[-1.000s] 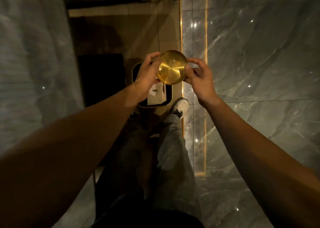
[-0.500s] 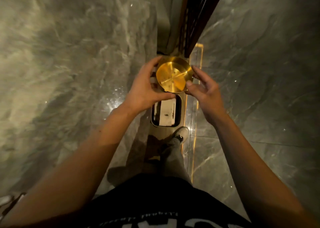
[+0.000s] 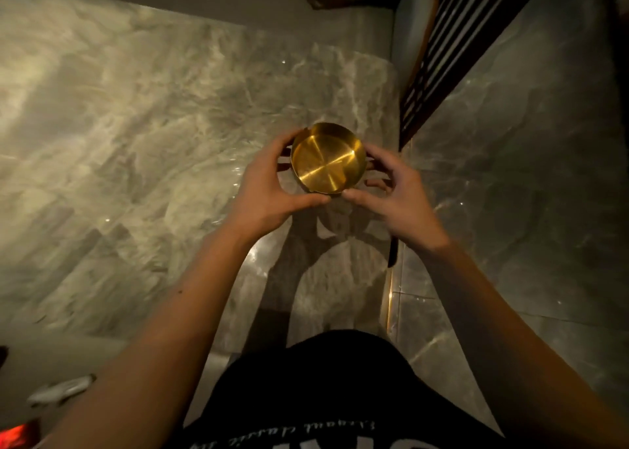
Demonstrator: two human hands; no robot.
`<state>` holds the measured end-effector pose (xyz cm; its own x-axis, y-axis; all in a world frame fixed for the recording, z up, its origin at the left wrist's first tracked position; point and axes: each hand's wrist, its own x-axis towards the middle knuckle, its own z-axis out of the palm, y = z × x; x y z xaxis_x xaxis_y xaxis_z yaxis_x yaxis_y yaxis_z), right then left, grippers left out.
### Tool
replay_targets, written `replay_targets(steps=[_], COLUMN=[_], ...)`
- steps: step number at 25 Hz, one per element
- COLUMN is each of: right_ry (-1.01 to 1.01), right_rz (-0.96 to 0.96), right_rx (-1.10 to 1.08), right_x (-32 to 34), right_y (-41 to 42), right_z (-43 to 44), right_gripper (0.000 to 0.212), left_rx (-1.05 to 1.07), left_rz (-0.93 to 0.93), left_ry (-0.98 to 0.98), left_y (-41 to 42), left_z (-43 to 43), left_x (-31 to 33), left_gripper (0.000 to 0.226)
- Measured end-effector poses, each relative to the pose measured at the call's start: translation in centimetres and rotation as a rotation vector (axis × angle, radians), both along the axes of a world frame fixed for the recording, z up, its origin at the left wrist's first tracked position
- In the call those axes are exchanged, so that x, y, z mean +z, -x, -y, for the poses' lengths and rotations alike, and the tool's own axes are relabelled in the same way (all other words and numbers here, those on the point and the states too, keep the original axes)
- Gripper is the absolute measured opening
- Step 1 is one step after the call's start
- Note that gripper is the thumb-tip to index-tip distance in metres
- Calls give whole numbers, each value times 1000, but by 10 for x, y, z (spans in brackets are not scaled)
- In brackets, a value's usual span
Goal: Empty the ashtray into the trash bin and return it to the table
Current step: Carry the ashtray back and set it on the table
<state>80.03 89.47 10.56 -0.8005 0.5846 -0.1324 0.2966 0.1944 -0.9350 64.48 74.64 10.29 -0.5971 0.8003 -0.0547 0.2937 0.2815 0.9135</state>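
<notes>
A round gold metal ashtray (image 3: 326,161) is held upright between both hands, its shiny inside bare. My left hand (image 3: 269,193) cups its left side with the thumb under the near rim. My right hand (image 3: 391,189) grips the right side, thumb at the near rim. The ashtray hovers just above the grey marble table (image 3: 153,142), near its right edge; hand shadows fall on the marble below. The trash bin is out of view.
A dark slatted wooden panel (image 3: 452,50) rises at the table's right edge. Grey marble floor (image 3: 527,193) lies to the right. A white object (image 3: 61,392) and a red glow (image 3: 18,433) sit at bottom left.
The view has swung from the trash bin on the floor to the marble table. Both hands carried the ashtray over the tabletop, and it now faces upward.
</notes>
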Motion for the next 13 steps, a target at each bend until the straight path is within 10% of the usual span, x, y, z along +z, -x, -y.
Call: replay_targets(steps=[13], right_ry=[-118], right_rz=[-7], right_rx=[240], right_x=[-1], right_y=[111], right_z=[99], right_gripper=[77], left_rx=[301], left_rz=[-38], left_ry=[22], left_y=[61], left_z=[131], left_x=[0], left_gripper=[100])
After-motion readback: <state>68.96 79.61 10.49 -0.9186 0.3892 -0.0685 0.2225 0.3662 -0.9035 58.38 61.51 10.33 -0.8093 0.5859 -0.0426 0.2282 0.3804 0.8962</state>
